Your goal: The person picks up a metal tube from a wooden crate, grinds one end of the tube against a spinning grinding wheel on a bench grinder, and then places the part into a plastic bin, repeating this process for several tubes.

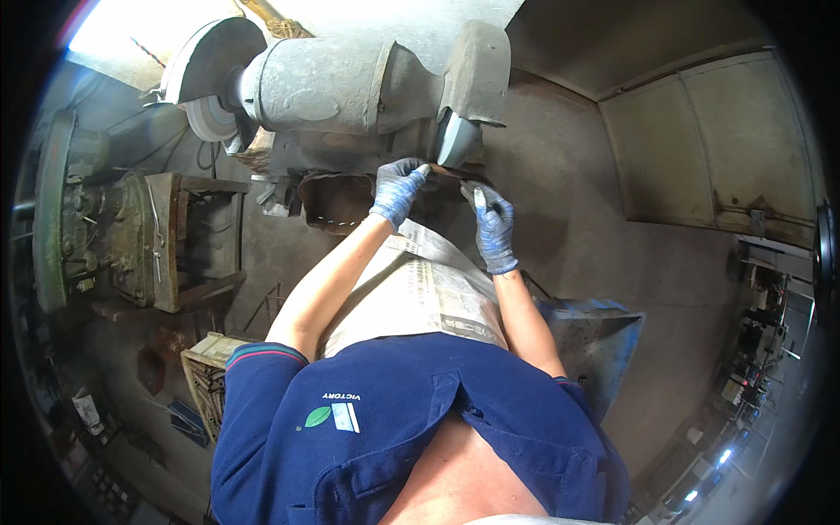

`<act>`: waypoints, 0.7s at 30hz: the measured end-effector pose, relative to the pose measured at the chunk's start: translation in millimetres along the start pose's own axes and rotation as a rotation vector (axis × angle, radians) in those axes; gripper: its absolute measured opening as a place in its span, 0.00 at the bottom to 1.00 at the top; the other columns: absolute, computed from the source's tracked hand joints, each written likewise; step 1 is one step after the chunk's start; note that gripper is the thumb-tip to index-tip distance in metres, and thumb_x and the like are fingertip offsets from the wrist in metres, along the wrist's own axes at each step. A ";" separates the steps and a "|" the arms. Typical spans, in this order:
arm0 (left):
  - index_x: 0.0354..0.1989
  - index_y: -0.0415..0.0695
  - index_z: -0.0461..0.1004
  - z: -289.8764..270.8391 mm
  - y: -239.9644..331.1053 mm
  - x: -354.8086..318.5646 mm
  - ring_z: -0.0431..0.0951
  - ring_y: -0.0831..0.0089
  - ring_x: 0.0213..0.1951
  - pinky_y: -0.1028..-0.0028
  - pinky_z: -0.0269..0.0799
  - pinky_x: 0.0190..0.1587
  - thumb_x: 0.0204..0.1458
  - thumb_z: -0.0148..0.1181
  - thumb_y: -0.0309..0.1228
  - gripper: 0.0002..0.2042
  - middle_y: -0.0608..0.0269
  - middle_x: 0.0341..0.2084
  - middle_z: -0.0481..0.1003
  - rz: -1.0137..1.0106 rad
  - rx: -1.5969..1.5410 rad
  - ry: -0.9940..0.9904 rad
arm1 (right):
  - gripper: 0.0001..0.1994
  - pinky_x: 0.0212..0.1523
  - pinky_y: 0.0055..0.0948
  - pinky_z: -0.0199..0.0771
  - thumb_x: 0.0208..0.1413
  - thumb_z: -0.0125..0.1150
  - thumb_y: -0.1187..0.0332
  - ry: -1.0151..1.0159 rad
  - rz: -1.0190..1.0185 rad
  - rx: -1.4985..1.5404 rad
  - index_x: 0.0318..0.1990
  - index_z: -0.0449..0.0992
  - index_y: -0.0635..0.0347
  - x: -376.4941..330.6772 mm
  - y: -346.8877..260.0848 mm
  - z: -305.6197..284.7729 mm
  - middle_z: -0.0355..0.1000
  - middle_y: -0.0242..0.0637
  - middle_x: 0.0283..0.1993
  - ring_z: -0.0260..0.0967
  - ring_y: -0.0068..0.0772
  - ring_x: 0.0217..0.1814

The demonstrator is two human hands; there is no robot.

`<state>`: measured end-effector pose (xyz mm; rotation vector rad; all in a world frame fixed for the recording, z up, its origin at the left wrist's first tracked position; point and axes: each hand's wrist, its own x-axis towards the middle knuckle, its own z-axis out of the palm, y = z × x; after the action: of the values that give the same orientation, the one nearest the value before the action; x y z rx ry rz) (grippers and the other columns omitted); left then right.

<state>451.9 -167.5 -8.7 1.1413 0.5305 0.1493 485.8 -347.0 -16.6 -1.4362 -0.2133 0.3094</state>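
Newspaper [429,289] on lap; both gloved hands, left [398,188], right [494,227], pinch workpiece [446,173] below wheel [457,140]; press lightly, fingers clear.

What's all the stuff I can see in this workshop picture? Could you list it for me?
bench grinder: one, grey, top centre
grinding wheels: two, one at left end, one at right end
metal piece: one, dark, thin, held at the right wheel
newspaper: one, spread over the lap
old machine: one, green and rusty, left
blue bin: one, right of the person
left hand: blue glove, gripping the piece
right hand: blue glove, gripping the piece
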 end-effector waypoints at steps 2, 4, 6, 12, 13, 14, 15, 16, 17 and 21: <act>0.31 0.34 0.76 6.0 -0.9 0.9 0.75 0.76 0.24 0.76 0.74 0.30 0.52 0.56 0.23 0.05 0.62 0.24 0.76 0.014 0.030 -0.001 | 0.11 0.53 0.32 0.70 0.58 0.53 0.70 0.023 0.035 -0.051 0.42 0.75 0.70 0.0 -3.0 -7.3 0.73 0.43 0.43 0.72 0.33 0.46; 0.30 0.34 0.76 9.4 -0.5 2.7 0.75 0.75 0.24 0.76 0.74 0.30 0.52 0.56 0.23 0.04 0.62 0.23 0.76 -0.018 0.023 -0.010 | 0.11 0.53 0.31 0.70 0.58 0.53 0.69 0.036 0.032 0.006 0.41 0.75 0.70 0.9 2.9 -9.4 0.74 0.43 0.43 0.72 0.33 0.45; 0.30 0.34 0.76 5.3 1.6 3.3 0.75 0.76 0.24 0.77 0.73 0.30 0.52 0.56 0.23 0.04 0.63 0.23 0.76 -0.041 -0.010 0.007 | 0.11 0.53 0.31 0.70 0.58 0.53 0.69 0.026 0.044 0.030 0.42 0.74 0.70 0.3 7.0 -5.9 0.74 0.43 0.43 0.72 0.33 0.46; 0.30 0.37 0.75 -27.1 5.8 7.8 0.73 0.79 0.23 0.79 0.70 0.27 0.53 0.56 0.25 0.05 0.64 0.22 0.76 -0.032 0.035 0.060 | 0.13 0.56 0.35 0.68 0.59 0.53 0.69 -0.081 0.066 0.049 0.46 0.73 0.70 5.1 4.4 24.9 0.72 0.44 0.46 0.70 0.34 0.50; 0.30 0.37 0.75 -33.2 1.7 11.1 0.73 0.79 0.23 0.79 0.70 0.27 0.53 0.55 0.25 0.05 0.64 0.22 0.76 -0.026 0.028 0.063 | 0.13 0.57 0.36 0.68 0.59 0.53 0.69 -0.098 0.064 0.072 0.47 0.72 0.70 5.6 5.5 28.8 0.71 0.45 0.48 0.69 0.35 0.51; 0.31 0.37 0.75 -40.0 -2.3 13.4 0.73 0.79 0.23 0.79 0.70 0.28 0.54 0.55 0.25 0.05 0.64 0.22 0.76 -0.019 0.021 0.066 | 0.13 0.57 0.37 0.68 0.59 0.52 0.70 -0.104 0.068 0.108 0.47 0.72 0.70 5.7 6.3 32.6 0.71 0.45 0.48 0.69 0.35 0.51; 0.33 0.36 0.74 -41.6 1.5 10.2 0.74 0.79 0.23 0.80 0.70 0.28 0.54 0.55 0.25 0.05 0.63 0.22 0.76 -0.015 0.028 0.058 | 0.13 0.57 0.37 0.68 0.59 0.52 0.70 -0.104 0.074 0.141 0.47 0.72 0.70 4.8 6.8 35.2 0.71 0.45 0.48 0.69 0.35 0.52; 0.33 0.36 0.74 -43.4 4.7 4.9 0.74 0.79 0.23 0.80 0.70 0.28 0.54 0.55 0.25 0.05 0.63 0.23 0.76 0.031 0.056 0.053 | 0.13 0.57 0.37 0.68 0.59 0.51 0.70 -0.102 0.080 0.175 0.47 0.72 0.71 3.4 6.7 36.8 0.71 0.45 0.48 0.68 0.35 0.52; 0.33 0.36 0.74 -45.4 7.1 -3.0 0.74 0.79 0.23 0.80 0.70 0.28 0.54 0.55 0.24 0.05 0.63 0.23 0.76 0.075 0.084 0.046 | 0.13 0.58 0.37 0.67 0.59 0.51 0.71 -0.117 0.018 0.158 0.47 0.72 0.71 -1.0 5.4 36.8 0.70 0.45 0.49 0.68 0.36 0.53; 0.37 0.34 0.75 -44.8 34.3 -58.1 0.73 0.83 0.29 0.82 0.70 0.35 0.52 0.57 0.23 0.06 0.64 0.28 0.77 0.059 0.040 -0.041 | 0.12 0.58 0.36 0.66 0.57 0.51 0.74 -0.162 -0.225 -0.067 0.46 0.73 0.70 -40.7 -29.1 34.6 0.68 0.46 0.53 0.66 0.37 0.55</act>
<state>385.5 -138.0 27.1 1.1970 0.4656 0.1672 438.5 -331.3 18.3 -1.4384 -0.5171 0.2359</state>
